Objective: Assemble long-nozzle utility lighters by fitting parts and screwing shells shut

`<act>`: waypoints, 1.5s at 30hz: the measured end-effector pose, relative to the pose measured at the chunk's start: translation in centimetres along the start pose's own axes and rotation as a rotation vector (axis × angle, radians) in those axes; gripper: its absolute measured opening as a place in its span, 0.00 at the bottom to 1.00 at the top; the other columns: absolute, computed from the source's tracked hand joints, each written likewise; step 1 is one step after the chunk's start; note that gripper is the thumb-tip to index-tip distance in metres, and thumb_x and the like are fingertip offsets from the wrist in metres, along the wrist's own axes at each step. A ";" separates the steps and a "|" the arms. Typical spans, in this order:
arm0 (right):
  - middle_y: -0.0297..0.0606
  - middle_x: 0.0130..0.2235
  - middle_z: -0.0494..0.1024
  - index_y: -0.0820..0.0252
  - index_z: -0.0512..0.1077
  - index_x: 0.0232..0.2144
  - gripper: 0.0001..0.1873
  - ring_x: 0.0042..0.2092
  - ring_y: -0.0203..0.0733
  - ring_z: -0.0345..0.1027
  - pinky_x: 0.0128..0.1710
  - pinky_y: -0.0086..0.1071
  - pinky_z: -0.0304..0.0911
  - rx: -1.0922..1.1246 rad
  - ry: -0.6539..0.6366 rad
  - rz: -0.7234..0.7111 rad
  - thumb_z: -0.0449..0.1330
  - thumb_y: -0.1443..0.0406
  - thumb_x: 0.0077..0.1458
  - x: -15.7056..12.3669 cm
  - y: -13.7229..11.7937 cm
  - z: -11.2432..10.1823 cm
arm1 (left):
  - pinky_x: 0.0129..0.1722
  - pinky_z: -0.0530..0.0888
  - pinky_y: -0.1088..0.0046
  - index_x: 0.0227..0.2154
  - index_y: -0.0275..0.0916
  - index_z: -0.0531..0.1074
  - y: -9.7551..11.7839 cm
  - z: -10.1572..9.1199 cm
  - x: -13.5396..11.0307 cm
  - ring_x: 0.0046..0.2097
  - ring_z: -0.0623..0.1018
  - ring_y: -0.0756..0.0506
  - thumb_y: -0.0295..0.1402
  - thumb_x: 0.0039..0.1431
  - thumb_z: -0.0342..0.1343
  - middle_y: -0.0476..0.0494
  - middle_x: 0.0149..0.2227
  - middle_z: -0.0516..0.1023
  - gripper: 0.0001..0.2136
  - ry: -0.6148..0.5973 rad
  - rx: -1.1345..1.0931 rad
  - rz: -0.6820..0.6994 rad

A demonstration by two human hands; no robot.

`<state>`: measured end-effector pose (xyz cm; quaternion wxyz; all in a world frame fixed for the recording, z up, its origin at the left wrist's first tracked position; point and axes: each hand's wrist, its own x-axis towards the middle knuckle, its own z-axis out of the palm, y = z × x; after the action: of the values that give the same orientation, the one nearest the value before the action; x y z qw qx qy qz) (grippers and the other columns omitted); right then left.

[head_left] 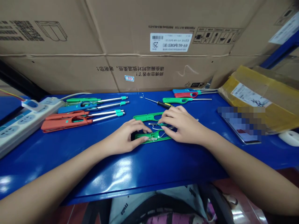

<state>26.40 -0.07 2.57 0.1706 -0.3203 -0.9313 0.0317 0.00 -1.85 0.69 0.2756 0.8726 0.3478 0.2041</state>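
Observation:
Two green half-shells of a long-nosed lighter lie in front of me. The far green half-shell [146, 117] has its hollow side up. My left hand [128, 136] grips the left end of the near green half-shell [163, 137], which has small parts inside, with thumb and fingers curled at it. Between the shells my right hand [184, 126] pinches a small green part [160, 124]. A slim dark piece with a thin white wire [153, 127] sits at its left. The right hand covers the shells' right ends. Beyond them lies a yellow-and-black screwdriver [162, 105].
Several assembled lighters, including a red one [67, 124], lie at left by a power strip [30, 116]. More lighters, one green [177, 100], lie back right. A phone [243, 127], a yellow-taped parcel [252, 90] and a white mouse [289, 137] are at right. A cardboard box [130, 59] stands behind.

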 end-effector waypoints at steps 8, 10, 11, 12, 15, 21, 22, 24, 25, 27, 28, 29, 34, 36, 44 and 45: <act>0.41 0.45 0.78 0.57 0.76 0.39 0.07 0.50 0.50 0.69 0.48 0.42 0.56 -0.036 -0.028 0.190 0.60 0.63 0.61 -0.1 1.3 -0.1 | 0.47 0.74 0.65 0.47 0.40 0.77 0.0 0.1 -0.1 0.45 0.77 0.44 0.33 0.64 0.56 0.44 0.42 0.79 0.11 0.074 -0.017 0.011; 0.40 0.45 0.78 0.57 0.76 0.39 0.07 0.51 0.50 0.69 0.48 0.42 0.57 0.005 -0.065 0.215 0.62 0.61 0.60 0.0 1.2 0.1 | 0.48 0.73 0.63 0.48 0.40 0.77 0.2 0.0 -0.2 0.45 0.77 0.43 0.36 0.64 0.57 0.44 0.42 0.79 0.12 0.081 0.035 0.027; 0.40 0.45 0.78 0.57 0.76 0.39 0.07 0.51 0.51 0.69 0.47 0.42 0.57 0.022 -0.086 0.229 0.62 0.61 0.60 0.0 1.2 0.2 | 0.50 0.72 0.61 0.48 0.41 0.77 0.3 0.0 -0.2 0.46 0.77 0.43 0.38 0.63 0.59 0.44 0.43 0.79 0.13 0.081 0.080 0.041; 0.40 0.45 0.78 0.57 0.76 0.39 0.08 0.50 0.51 0.70 0.47 0.41 0.57 0.038 -0.107 0.244 0.63 0.60 0.59 0.0 1.2 0.3 | 0.53 0.71 0.58 0.48 0.41 0.76 0.4 0.1 -0.3 0.46 0.77 0.42 0.41 0.61 0.61 0.44 0.44 0.79 0.15 0.078 0.131 0.058; 0.40 0.45 0.78 0.56 0.75 0.40 0.07 0.50 0.50 0.70 0.47 0.41 0.58 0.091 -0.172 0.266 0.61 0.61 0.61 -0.2 1.6 -0.3 | 0.57 0.68 0.54 0.52 0.43 0.75 0.6 0.2 -0.4 0.49 0.77 0.40 0.44 0.60 0.63 0.43 0.47 0.78 0.20 0.048 0.253 0.097; 0.41 0.45 0.76 0.57 0.73 0.39 0.05 0.46 0.47 0.70 0.46 0.38 0.62 0.221 -0.378 0.200 0.59 0.65 0.59 -1.2 3.0 -2.3 | 0.50 0.74 0.64 0.51 0.42 0.77 0.2 0.7 -0.5 0.46 0.77 0.43 0.37 0.65 0.58 0.42 0.45 0.78 0.14 0.057 0.185 0.127; 0.41 0.44 0.76 0.57 0.73 0.37 0.05 0.44 0.45 0.70 0.44 0.37 0.63 0.238 -0.389 0.204 0.58 0.66 0.59 -1.2 3.0 -2.5 | 0.49 0.74 0.64 0.51 0.41 0.78 0.2 0.8 -0.5 0.46 0.77 0.44 0.36 0.64 0.59 0.42 0.45 0.78 0.14 0.066 0.172 0.119; 0.40 0.41 0.77 0.58 0.72 0.36 0.04 0.39 0.43 0.70 0.39 0.35 0.63 0.260 -0.382 0.245 0.57 0.66 0.59 -1.0 2.9 -2.8 | 0.49 0.75 0.64 0.50 0.40 0.79 0.1 0.8 -0.5 0.46 0.77 0.43 0.36 0.64 0.59 0.42 0.44 0.78 0.14 0.081 0.168 0.096; 0.40 0.39 0.77 0.58 0.72 0.36 0.04 0.38 0.42 0.70 0.37 0.34 0.62 0.273 -0.373 0.270 0.57 0.65 0.60 -0.9 2.7 -2.9 | 0.48 0.75 0.64 0.50 0.40 0.79 0.1 0.8 -0.5 0.46 0.77 0.43 0.36 0.64 0.59 0.41 0.44 0.77 0.14 0.085 0.170 0.087; 0.39 0.37 0.78 0.59 0.72 0.35 0.06 0.36 0.41 0.69 0.36 0.33 0.62 0.319 -0.353 0.300 0.58 0.62 0.60 -0.7 2.3 -3.4 | 0.48 0.76 0.63 0.50 0.40 0.79 0.1 0.8 -0.5 0.45 0.77 0.43 0.36 0.64 0.59 0.41 0.44 0.77 0.14 0.087 0.173 0.077; 0.38 0.37 0.78 0.59 0.72 0.36 0.07 0.36 0.41 0.70 0.36 0.33 0.63 0.349 -0.349 0.295 0.59 0.62 0.60 -0.6 2.1 -3.6 | 0.48 0.76 0.62 0.50 0.40 0.79 0.1 0.8 -0.5 0.45 0.77 0.43 0.37 0.64 0.59 0.41 0.44 0.77 0.14 0.087 0.173 0.073; 0.38 0.37 0.78 0.59 0.72 0.36 0.07 0.37 0.41 0.70 0.37 0.33 0.63 0.384 -0.357 0.280 0.59 0.61 0.60 -0.5 1.9 -3.9 | 0.48 0.76 0.62 0.49 0.40 0.79 0.1 0.8 -0.5 0.46 0.77 0.43 0.37 0.64 0.59 0.41 0.44 0.77 0.14 0.088 0.173 0.071; 0.35 0.35 0.79 0.60 0.75 0.34 0.06 0.37 0.39 0.72 0.38 0.31 0.65 0.514 -0.595 0.201 0.62 0.62 0.58 -0.9 1.5 -4.5 | 0.48 0.76 0.62 0.50 0.40 0.79 0.1 0.8 -0.5 0.45 0.77 0.43 0.37 0.64 0.59 0.40 0.45 0.78 0.14 0.094 0.168 0.063; 0.34 0.33 0.78 0.60 0.75 0.33 0.05 0.35 0.38 0.72 0.35 0.30 0.64 0.501 -0.670 0.212 0.64 0.63 0.57 -1.0 1.5 -4.2 | 0.47 0.77 0.62 0.50 0.40 0.79 0.1 0.7 -0.5 0.45 0.77 0.43 0.37 0.64 0.59 0.40 0.44 0.77 0.14 0.095 0.166 0.063; 0.34 0.31 0.76 0.59 0.75 0.32 0.11 0.32 0.36 0.67 0.31 0.29 0.59 0.346 -0.187 0.154 0.64 0.58 0.59 -0.3 0.3 -1.3 | 0.48 0.76 0.62 0.49 0.40 0.79 0.2 0.8 -0.4 0.45 0.78 0.43 0.35 0.62 0.60 0.41 0.44 0.78 0.14 0.110 0.133 0.063; 0.36 0.35 0.77 0.59 0.76 0.35 0.08 0.34 0.37 0.69 0.33 0.30 0.60 0.326 -0.149 0.141 0.65 0.60 0.58 -0.2 0.1 -0.7 | 0.48 0.76 0.62 0.49 0.40 0.79 0.2 0.8 -0.4 0.45 0.78 0.43 0.35 0.62 0.60 0.41 0.43 0.78 0.14 0.112 0.129 0.063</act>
<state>26.86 -0.16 3.17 0.1482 -0.3498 -0.8990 0.2178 0.26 -2.52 0.12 0.1925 0.8862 0.3475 0.2383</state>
